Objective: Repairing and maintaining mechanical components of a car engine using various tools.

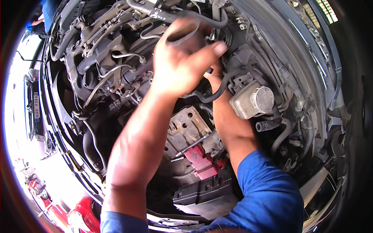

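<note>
My left hand (175,66), blurred by motion, grips a dark tube-like part (183,34) with an oval opening at the upper middle of the engine bay, its thumb pointing right. Behind it, my right hand (213,74) reaches in among hoses beside a small black piece, its fingers mostly hidden. A curved black hose (210,97) runs past my right wrist. To the right sits a translucent fluid reservoir (243,103) with a round cap (263,99). Below my hands are a metal bracket tray (184,122), a pink-red plastic cover (200,163) and a black box (204,190).
The engine (93,54) with pipes and harnesses fills the upper left. A co-worker's blue-clad body (48,13) shows at the top left edge. Another vehicle (37,105) and red equipment (83,213) stand at the left. The car's body edge (322,77) curves along the right.
</note>
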`<state>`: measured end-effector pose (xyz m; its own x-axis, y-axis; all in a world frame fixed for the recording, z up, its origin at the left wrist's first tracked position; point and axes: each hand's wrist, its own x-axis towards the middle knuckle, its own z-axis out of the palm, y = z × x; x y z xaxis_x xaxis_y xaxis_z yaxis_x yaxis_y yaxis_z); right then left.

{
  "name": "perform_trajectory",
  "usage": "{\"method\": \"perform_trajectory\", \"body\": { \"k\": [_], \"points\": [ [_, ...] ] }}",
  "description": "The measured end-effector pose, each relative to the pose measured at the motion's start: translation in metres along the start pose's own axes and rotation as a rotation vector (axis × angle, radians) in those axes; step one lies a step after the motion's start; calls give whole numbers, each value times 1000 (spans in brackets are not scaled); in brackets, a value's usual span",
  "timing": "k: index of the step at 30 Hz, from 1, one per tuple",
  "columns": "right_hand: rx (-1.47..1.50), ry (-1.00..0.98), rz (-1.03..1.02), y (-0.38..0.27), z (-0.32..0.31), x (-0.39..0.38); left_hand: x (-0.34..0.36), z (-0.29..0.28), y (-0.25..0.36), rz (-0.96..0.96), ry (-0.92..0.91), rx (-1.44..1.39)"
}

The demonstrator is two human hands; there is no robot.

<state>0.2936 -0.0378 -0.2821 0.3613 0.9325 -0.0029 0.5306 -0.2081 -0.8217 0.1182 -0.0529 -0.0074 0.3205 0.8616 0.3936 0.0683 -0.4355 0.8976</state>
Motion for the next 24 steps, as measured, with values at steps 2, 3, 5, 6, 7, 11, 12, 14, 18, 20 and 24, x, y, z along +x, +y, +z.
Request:
{"method": "perform_trajectory", "body": {
  "k": [2,3,5,6,7,11,12,14,18,20,24],
  "points": [
    [-2,27,-13,4,-8,23,37,31,-12,-43,-23,-155],
    [-14,45,-5,2,-1,30,48,32,-1,-119,-102,-157],
    [-16,61,5,8,-5,22,58,41,10,-18,5,-223],
    [-7,59,9,7,-2,21,57,39,7,-71,-21,-191],
    [2,57,13,2,1,31,58,41,5,-51,-19,-148],
    [26,59,8,12,-1,29,70,52,0,72,23,-79],
    [33,56,7,12,0,28,75,54,-4,69,26,-75],
    [43,58,11,18,-14,37,82,59,-2,125,-39,82],
    [116,14,-1,-2,17,23,103,68,-4,14,-6,249],
    [112,35,4,6,10,34,99,74,-4,87,58,271],
    [141,57,-4,31,-12,23,30,29,-16,6,-77,129]
  ]
}}
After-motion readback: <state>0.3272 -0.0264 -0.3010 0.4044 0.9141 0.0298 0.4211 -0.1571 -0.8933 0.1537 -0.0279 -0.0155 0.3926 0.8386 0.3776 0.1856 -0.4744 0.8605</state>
